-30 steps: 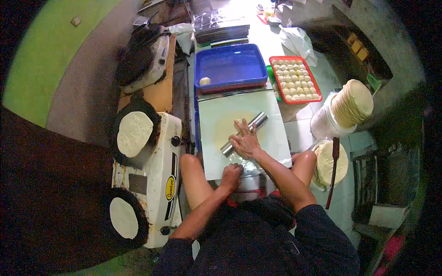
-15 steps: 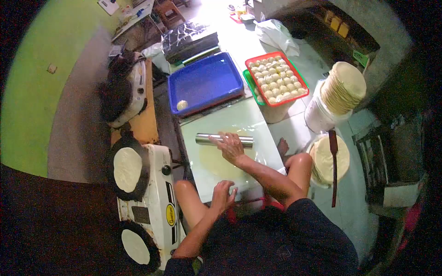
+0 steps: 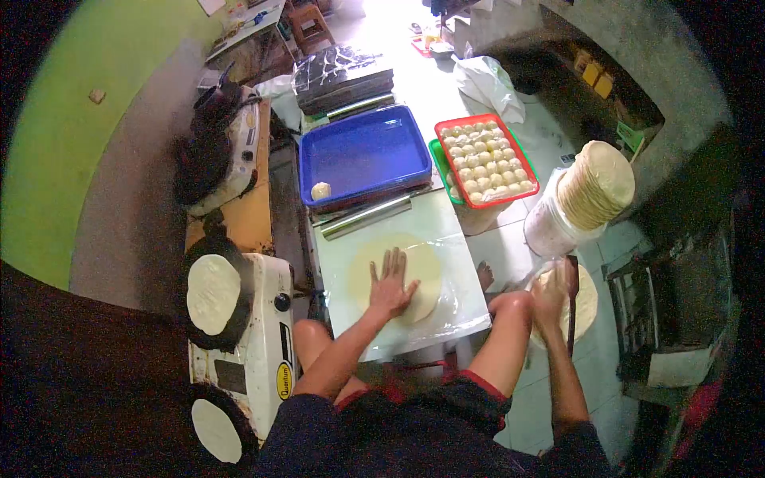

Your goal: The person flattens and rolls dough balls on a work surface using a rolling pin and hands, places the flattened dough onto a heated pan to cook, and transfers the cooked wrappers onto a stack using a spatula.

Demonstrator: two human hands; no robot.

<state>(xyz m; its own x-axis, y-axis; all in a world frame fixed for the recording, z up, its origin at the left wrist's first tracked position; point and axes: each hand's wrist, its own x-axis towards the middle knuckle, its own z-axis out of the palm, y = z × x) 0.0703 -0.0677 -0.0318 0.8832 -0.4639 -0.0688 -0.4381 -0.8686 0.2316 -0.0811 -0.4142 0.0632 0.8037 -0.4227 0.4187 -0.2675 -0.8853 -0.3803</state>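
Note:
My left hand [image 3: 390, 291] lies flat with fingers spread on a thin round sheet of dough [image 3: 426, 275], which is on a pale board covered with clear plastic [image 3: 462, 315]. A steel rolling pin [image 3: 366, 219] rests at the board's far edge, touched by neither hand. Out to the right, my right hand [image 3: 550, 291] is smeared by motion beside a long dark flat stick [image 3: 572, 311]. Whether its fingers are closed on the stick cannot be made out. Under the stick lies a stack of round flatbreads [image 3: 587, 299].
A blue tray [image 3: 362, 151] with one dough ball [image 3: 321, 190] stands beyond the board. Right of it, a red tray [image 3: 530, 189] holds many dough balls. A tall flatbread stack [image 3: 598, 183] tops a white bucket [image 3: 550, 231]. At left, a stove [image 3: 271, 342] carries two pans with flatbreads.
The rolling pin has moved from under my right hand to the board's far edge. My left hand has moved onto the dough. My right hand has swung right to the dark stick.

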